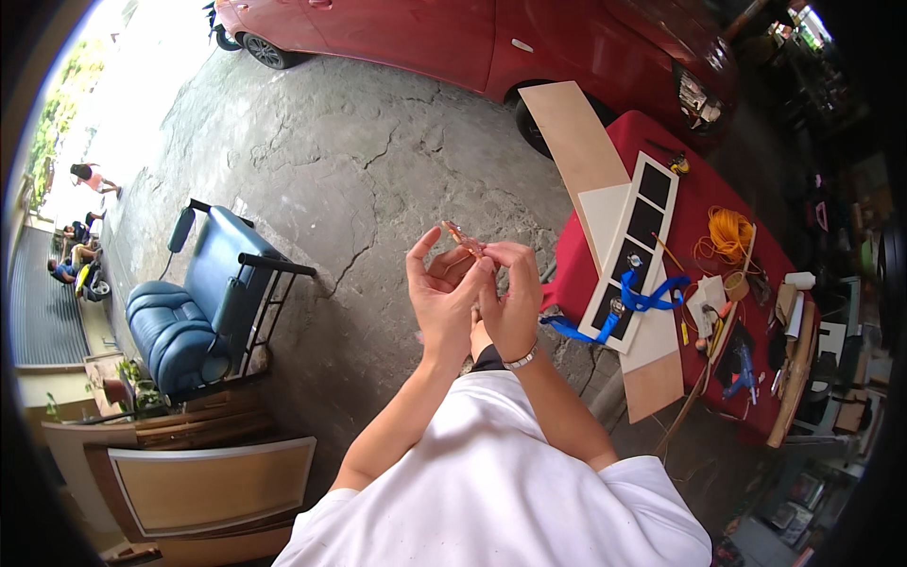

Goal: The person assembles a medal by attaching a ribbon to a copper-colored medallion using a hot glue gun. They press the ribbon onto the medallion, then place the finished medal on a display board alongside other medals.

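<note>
Left hand and right hand both pinch a little shiny thing, not set down yet. White board by the surface's left edge, can't tell if finished.

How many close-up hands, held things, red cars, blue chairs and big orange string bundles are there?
Close-up hands: 2, left hand and right hand
Held: 1 small reddish thing
Red car: 1
Blue chair: 1
Orange string bundle: 1
Total: 6

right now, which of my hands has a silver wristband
Your right hand: the silver wristband circles its wrist, just above your forearm, whereas your left hand has a bare wrist.
</note>
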Available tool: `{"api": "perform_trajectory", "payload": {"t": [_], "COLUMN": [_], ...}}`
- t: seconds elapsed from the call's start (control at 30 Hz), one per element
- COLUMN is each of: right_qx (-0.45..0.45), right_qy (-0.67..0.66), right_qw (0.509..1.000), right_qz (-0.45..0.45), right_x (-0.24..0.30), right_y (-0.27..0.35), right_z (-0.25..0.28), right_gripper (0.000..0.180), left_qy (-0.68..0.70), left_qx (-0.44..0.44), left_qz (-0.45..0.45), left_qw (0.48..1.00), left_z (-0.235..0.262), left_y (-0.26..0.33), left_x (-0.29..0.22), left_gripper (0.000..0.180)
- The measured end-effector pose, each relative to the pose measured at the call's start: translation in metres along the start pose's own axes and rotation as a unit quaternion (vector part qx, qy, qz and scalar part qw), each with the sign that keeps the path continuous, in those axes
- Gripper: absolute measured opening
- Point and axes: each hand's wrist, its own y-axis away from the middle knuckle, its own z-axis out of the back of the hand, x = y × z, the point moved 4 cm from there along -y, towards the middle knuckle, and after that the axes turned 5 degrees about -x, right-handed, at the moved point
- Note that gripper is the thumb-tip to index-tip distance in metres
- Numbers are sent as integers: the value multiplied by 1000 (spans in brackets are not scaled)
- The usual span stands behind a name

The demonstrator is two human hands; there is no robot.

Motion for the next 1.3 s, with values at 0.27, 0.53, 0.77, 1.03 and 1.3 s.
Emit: {"api": "perform_trajectory", "payload": {"t": [0.27, 0.53, 0.77, 1.03, 1.3], "right_qx": [-1, -32, -126, -297, -442], "right_qy": [94, 7, -138, -141, 12], "right_qw": [991, 947, 857, 764, 712], "right_qz": [-99, -318, -479, -555, -545], "right_x": [-103, -204, -246, -294, -340], "right_y": [-77, -156, -164, -208, -234], "right_z": [-52, -7, 45, 67, 76], "right_gripper": [6, 15, 10, 12, 16], "left_qy": [-58, -486, -422, -211, -67], "left_qx": [-60, 238, 665, 882, 963], "left_qz": [149, -119, -380, -277, -209], "left_qw": [985, 832, 485, 318, 159], "left_z": [-37, -119, -268, -423, -506], "left_y": [-137, -243, -317, -359, -345], "left_x": [63, 60, 103, 213, 317], "left_gripper": [66, 68, 63, 56, 51]}}
